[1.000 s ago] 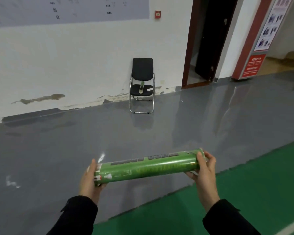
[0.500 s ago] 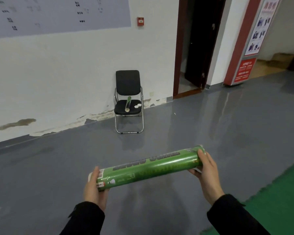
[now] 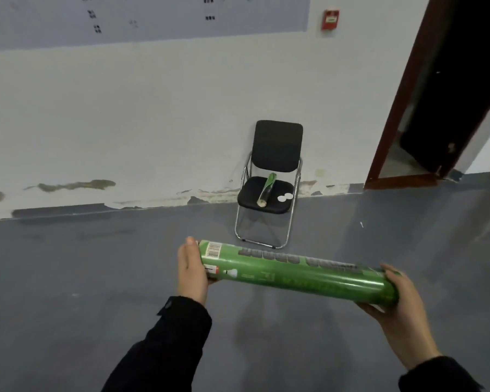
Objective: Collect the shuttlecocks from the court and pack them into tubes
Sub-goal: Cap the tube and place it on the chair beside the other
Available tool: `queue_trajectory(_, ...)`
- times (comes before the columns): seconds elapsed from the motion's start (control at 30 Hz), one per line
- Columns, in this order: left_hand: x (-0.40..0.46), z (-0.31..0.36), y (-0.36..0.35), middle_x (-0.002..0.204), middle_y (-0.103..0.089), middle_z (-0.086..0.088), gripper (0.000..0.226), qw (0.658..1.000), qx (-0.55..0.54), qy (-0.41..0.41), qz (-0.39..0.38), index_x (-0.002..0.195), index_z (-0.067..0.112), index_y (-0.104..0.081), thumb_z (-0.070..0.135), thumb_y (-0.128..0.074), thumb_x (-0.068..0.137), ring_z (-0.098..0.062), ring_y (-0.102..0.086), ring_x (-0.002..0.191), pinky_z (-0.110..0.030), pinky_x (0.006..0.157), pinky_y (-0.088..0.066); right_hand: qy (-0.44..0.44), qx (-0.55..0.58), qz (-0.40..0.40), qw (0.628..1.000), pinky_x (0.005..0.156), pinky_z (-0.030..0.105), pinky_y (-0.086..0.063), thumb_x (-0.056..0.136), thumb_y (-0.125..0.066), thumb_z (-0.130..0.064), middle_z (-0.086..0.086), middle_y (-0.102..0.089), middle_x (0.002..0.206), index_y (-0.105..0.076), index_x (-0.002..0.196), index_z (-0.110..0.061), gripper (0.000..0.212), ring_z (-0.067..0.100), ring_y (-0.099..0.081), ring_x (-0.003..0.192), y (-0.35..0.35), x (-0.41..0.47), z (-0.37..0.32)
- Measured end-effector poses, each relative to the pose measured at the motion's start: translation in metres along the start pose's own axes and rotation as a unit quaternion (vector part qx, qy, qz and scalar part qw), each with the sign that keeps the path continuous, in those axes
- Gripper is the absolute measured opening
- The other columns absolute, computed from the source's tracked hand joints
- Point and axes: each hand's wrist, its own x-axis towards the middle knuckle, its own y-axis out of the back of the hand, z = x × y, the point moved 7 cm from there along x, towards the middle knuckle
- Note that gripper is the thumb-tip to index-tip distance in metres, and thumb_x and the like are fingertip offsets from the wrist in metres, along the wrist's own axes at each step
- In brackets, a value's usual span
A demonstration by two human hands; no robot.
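Black folding chair (image 3: 272, 176) stands centre frame against a white wall (image 3: 153, 114) with peeling paint. Red fire alarm (image 3: 330, 20) upper right. Dark doorway (image 3: 447, 89) far right. Grey floor (image 3: 68, 292).

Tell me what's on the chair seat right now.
On the chair seat lie a second green tube and two white round lids beside it. Whether that tube holds shuttlecocks cannot be seen.
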Motion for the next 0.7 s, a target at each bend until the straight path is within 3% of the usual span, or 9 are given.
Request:
queue_trajectory(0.07, 0.047, 0.001, -0.018, 0.105, -0.069, -0.018, 0.046, 1.0, -0.004, 0.011, 0.016, 0.118, 0.016, -0.053, 0.055, -0.031, 0.108, -0.029, -0.071, 0.089, -0.039, 0.068, -0.059, -0.003, -0.003, -0.006, 1.0, 0.059, 0.035, -0.063, 0.103, -0.052, -0.012, -0.011, -0.064, 0.095, -0.052, 0.13, 0.0, 0.03, 0.011, -0.066, 0.09, -0.029, 0.04, 0.007)
queue_trajectory(0.17, 0.128, -0.005, -0.038, 0.113, -0.07, -0.017, 0.056, 0.997, -0.043, 0.061, 0.033, 0.127, 0.015, -0.051, 0.063, -0.033, 0.105, -0.032, -0.072, 0.099, -0.043, 0.077, -0.058, 0.005, -0.024, -0.007, 1.0, 0.055, 0.021, -0.059, 0.104, -0.052, -0.007, -0.003, -0.055, 0.098, -0.053, 0.116, -0.009, 0.013, 0.004, -0.068, 0.078, -0.076, 0.106, 0.017)
queue_trajectory(0.23, 0.18, -0.008, -0.055, 0.11, -0.072, -0.013, 0.052, 0.993, -0.065, 0.098, 0.012, 0.122, 0.011, -0.054, 0.058, -0.039, 0.104, -0.031, -0.071, 0.098, -0.045, 0.082, -0.057, 0.001, -0.015, 0.006, 1.0, 0.063, 0.037, -0.063, 0.101, -0.057, -0.017, 0.007, -0.059, 0.108, -0.053, 0.11, -0.017, 0.011, 0.017, -0.067, 0.093, -0.1, 0.156, 0.026)
queue_trajectory(0.3, 0.225, -0.004, -0.076, 0.087, -0.068, -0.009, 0.03, 0.992, -0.052, 0.115, -0.026, 0.096, 0.015, -0.058, 0.042, -0.046, 0.103, -0.026, -0.068, 0.079, -0.039, 0.077, -0.053, -0.017, 0.01, 0.033, 0.999, 0.075, 0.053, -0.061, 0.097, -0.06, -0.024, 0.01, -0.059, 0.116, -0.054, 0.108, -0.018, 0.013, 0.026, -0.064, 0.103, -0.121, 0.199, 0.03)
queue_trajectory(0.4, 0.284, 0.0, -0.11, 0.068, -0.057, -0.006, 0.022, 0.987, -0.025, 0.147, -0.054, 0.075, 0.021, -0.053, 0.028, -0.052, 0.095, -0.021, -0.06, 0.058, -0.032, 0.063, -0.05, -0.013, 0.001, 0.007, 1.0, 0.075, 0.048, -0.062, 0.099, -0.059, -0.024, 0.013, -0.062, 0.111, -0.067, 0.096, -0.017, 0.011, 0.027, -0.064, 0.101, -0.161, 0.254, 0.025)
queue_trajectory(0.47, 0.319, 0.002, -0.126, 0.074, -0.059, -0.008, 0.023, 0.985, -0.015, 0.161, -0.058, 0.083, 0.018, -0.055, 0.035, -0.057, 0.098, -0.024, -0.063, 0.064, -0.038, 0.066, -0.057, -0.023, -0.017, -0.045, 0.999, 0.074, 0.042, -0.064, 0.102, -0.057, -0.022, 0.015, -0.067, 0.11, -0.077, 0.094, -0.013, 0.023, 0.031, -0.067, 0.104, -0.187, 0.288, 0.023)
queue_trajectory(0.53, 0.353, 0.004, -0.135, 0.09, -0.066, -0.014, 0.031, 0.986, 0.007, 0.156, -0.062, 0.101, 0.015, -0.055, 0.043, -0.066, 0.097, -0.03, -0.069, 0.08, -0.05, 0.075, -0.063, -0.056, -0.025, -0.09, 0.994, 0.082, 0.042, -0.063, 0.102, -0.056, -0.024, 0.019, -0.071, 0.116, -0.079, 0.101, -0.008, 0.027, 0.033, -0.068, 0.11, -0.208, 0.32, 0.022)
queue_trajectory(0.63, 0.408, 0.002, -0.142, 0.096, -0.067, -0.014, 0.031, 0.988, 0.034, 0.145, -0.041, 0.109, 0.015, -0.055, 0.034, -0.074, 0.093, -0.03, -0.07, 0.079, -0.042, 0.058, -0.061, -0.106, -0.007, -0.168, 0.98, 0.092, 0.046, -0.059, 0.086, -0.069, -0.033, 0.024, -0.072, 0.117, -0.081, 0.1, -0.005, 0.034, 0.032, -0.071, 0.108, -0.239, 0.364, 0.019)
queue_trajectory(0.7, 0.444, -0.002, -0.149, 0.094, -0.067, -0.014, 0.027, 0.989, 0.022, 0.147, -0.02, 0.108, 0.016, -0.057, 0.032, -0.073, 0.094, -0.031, -0.07, 0.079, -0.039, 0.053, -0.06, -0.088, -0.032, -0.208, 0.974, 0.097, 0.048, -0.056, 0.084, -0.07, -0.032, 0.021, -0.072, 0.12, -0.081, 0.101, -0.005, 0.034, 0.033, -0.07, 0.111, -0.258, 0.395, 0.017)
